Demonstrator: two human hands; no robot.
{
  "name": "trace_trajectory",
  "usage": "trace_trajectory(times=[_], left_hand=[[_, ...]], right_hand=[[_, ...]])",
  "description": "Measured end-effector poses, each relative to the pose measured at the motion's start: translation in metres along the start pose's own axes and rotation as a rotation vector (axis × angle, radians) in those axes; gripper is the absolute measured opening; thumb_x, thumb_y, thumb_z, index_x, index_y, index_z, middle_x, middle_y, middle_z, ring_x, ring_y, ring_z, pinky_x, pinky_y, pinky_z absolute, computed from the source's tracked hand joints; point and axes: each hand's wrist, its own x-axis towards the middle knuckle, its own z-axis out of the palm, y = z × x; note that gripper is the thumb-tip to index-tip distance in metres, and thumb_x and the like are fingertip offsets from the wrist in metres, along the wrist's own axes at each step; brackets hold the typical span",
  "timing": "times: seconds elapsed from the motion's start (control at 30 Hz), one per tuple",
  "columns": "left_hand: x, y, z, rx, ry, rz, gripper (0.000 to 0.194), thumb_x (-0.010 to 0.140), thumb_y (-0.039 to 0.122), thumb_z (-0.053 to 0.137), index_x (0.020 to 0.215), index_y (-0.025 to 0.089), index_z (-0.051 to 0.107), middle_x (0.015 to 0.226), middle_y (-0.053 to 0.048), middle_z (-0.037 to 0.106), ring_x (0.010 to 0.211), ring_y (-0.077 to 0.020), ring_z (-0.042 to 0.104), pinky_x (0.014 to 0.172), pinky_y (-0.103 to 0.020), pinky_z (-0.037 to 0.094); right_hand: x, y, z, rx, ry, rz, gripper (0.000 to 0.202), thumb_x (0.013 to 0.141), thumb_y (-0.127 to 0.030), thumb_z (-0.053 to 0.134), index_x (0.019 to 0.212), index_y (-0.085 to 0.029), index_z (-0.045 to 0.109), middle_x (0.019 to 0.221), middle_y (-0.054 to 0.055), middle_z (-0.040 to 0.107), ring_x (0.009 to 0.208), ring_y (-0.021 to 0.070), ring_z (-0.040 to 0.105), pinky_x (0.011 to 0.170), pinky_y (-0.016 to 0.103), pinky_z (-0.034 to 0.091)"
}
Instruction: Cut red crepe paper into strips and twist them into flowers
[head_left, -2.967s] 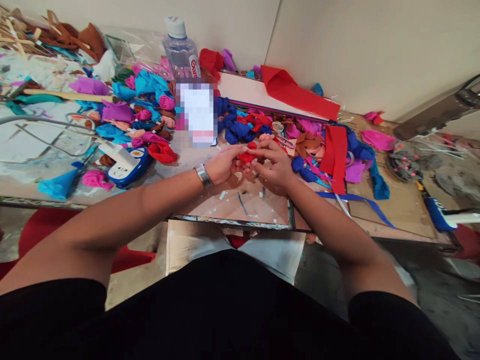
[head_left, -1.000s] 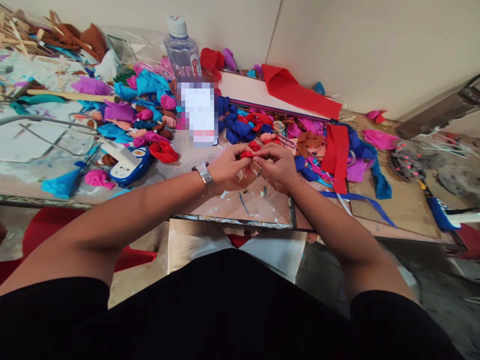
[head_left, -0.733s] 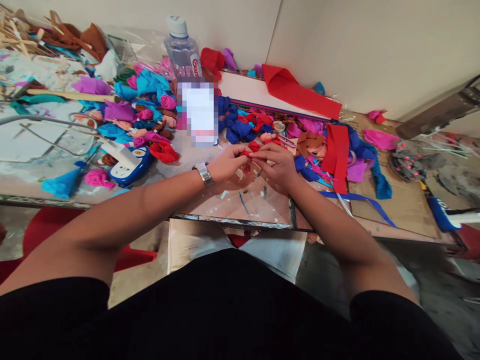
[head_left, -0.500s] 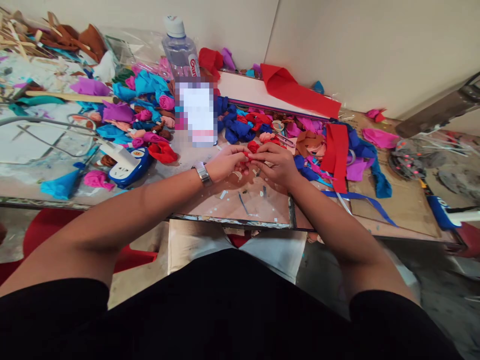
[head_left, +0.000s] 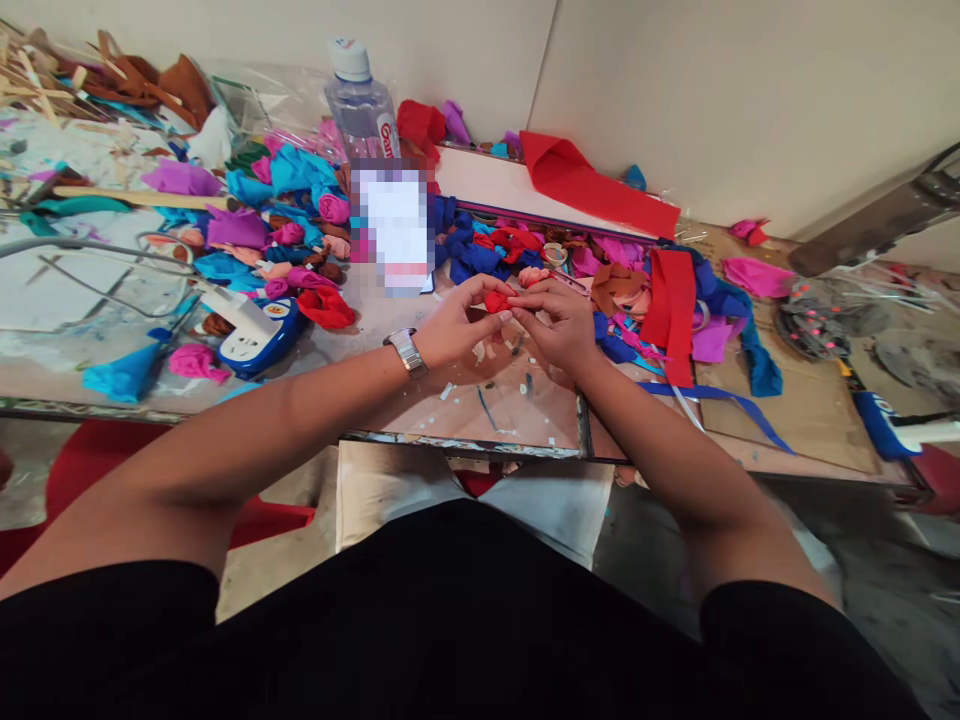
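Observation:
Between the fingertips of both hands is a small red crepe paper flower [head_left: 498,301], held above the table. My left hand [head_left: 463,322], with a metal watch [head_left: 406,351] on its wrist, is closed on the flower's left side. From the right, my right hand [head_left: 556,322] pinches its other side. Some of the fingers hide the flower's lower part. Just beyond the hands lies a heap of blue, red, pink and brown paper pieces [head_left: 480,255]. A long red paper strip [head_left: 673,318] hangs over that heap on the right.
A water bottle [head_left: 363,110] stands behind a blurred phone [head_left: 397,225]. On the left are rolled paper flowers [head_left: 236,228] and a blue-and-white power strip [head_left: 262,335] with a plug and cable. A wide red strip [head_left: 592,185] rests at the back; cardboard [head_left: 787,420] lies right.
The red flower has turned and shows more between the fingers. My left fingers have shifted around it, thumb now along its front. The arms and table things are nearly unmoved.

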Motion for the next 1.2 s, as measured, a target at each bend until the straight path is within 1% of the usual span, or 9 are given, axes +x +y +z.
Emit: trace_trajectory(times=[0.1,0.2,0.3,0.37,0.6,0.7,0.87,1.07,1.2], left_hand=[[0.0,0.0,0.0,0.025,0.047,0.036,0.04,0.09,0.041,0.087,0.116,0.017,0.066,0.105,-0.004,0.072,0.08,-0.0123,0.072,0.075,-0.028,0.063],[0.0,0.001,0.001,0.035,0.057,0.031,0.043,0.089,0.045,0.089,0.116,0.017,0.069,0.108,-0.005,0.073,0.083,-0.0126,0.072,0.077,-0.028,0.064],[-0.001,0.001,0.001,0.045,0.062,0.032,0.044,0.089,0.046,0.09,0.114,0.016,0.07,0.109,-0.006,0.073,0.083,-0.0127,0.072,0.077,-0.027,0.064],[0.0,0.001,0.0,0.05,0.061,0.036,0.041,0.09,0.045,0.089,0.113,0.016,0.071,0.109,-0.007,0.074,0.082,-0.0127,0.072,0.076,-0.028,0.064],[0.001,0.003,-0.004,0.112,0.059,0.034,0.038,0.093,0.044,0.085,0.116,0.017,0.073,0.111,-0.007,0.076,0.077,-0.0126,0.073,0.071,-0.027,0.064],[0.0,0.003,-0.004,0.105,0.059,0.014,0.039,0.092,0.046,0.086,0.115,0.018,0.072,0.107,-0.006,0.077,0.076,-0.0129,0.074,0.071,-0.027,0.065],[0.001,0.001,-0.004,0.03,0.053,0.009,0.044,0.089,0.048,0.089,0.113,0.017,0.069,0.101,-0.006,0.077,0.08,-0.0144,0.077,0.076,-0.029,0.066],[0.003,-0.008,-0.006,0.029,0.043,0.059,0.034,0.091,0.039,0.087,0.109,0.017,0.068,0.097,-0.004,0.077,0.077,-0.0139,0.077,0.073,-0.029,0.066],[0.005,-0.013,-0.008,0.05,0.075,0.087,0.033,0.089,0.038,0.088,0.107,0.018,0.071,0.101,-0.004,0.078,0.081,-0.0148,0.078,0.076,-0.03,0.068]], right_hand=[[-0.002,-0.003,0.003,0.046,0.014,0.085,0.043,0.097,-0.07,0.078,0.096,-0.029,0.09,0.095,0.007,0.084,0.089,0.0234,0.077,0.087,0.043,0.063],[-0.006,-0.007,0.009,0.183,0.03,0.273,0.05,0.088,-0.077,0.083,0.096,-0.027,0.089,0.093,0.006,0.084,0.081,0.0216,0.076,0.078,0.039,0.065],[-0.008,-0.008,0.013,0.347,0.018,0.439,0.054,0.077,-0.077,0.091,0.094,-0.026,0.087,0.09,0.005,0.085,0.077,0.0205,0.077,0.074,0.038,0.067],[-0.006,-0.008,0.013,0.383,0.007,0.476,0.055,0.073,-0.076,0.095,0.091,-0.025,0.087,0.089,0.005,0.085,0.075,0.0198,0.077,0.074,0.037,0.068],[0.0,-0.007,0.008,0.392,0.004,0.494,0.053,0.07,-0.073,0.098,0.087,-0.024,0.087,0.072,0.002,0.08,0.063,0.0177,0.074,0.063,0.033,0.065],[-0.001,-0.008,0.008,0.355,0.008,0.462,0.052,0.072,-0.073,0.097,0.088,-0.025,0.088,0.078,0.003,0.083,0.068,0.0191,0.076,0.067,0.035,0.066],[-0.006,-0.006,0.009,0.276,-0.005,0.347,0.042,0.081,-0.065,0.095,0.096,-0.026,0.09,0.095,0.006,0.087,0.085,0.0219,0.079,0.083,0.039,0.067],[-0.007,-0.002,0.009,0.269,-0.003,0.343,0.034,0.084,-0.058,0.094,0.095,-0.027,0.091,0.095,0.005,0.087,0.086,0.0217,0.08,0.083,0.038,0.065],[-0.008,-0.008,0.011,0.311,-0.004,0.399,0.037,0.082,-0.059,0.096,0.096,-0.026,0.091,0.095,0.005,0.087,0.085,0.0221,0.081,0.081,0.037,0.067]])
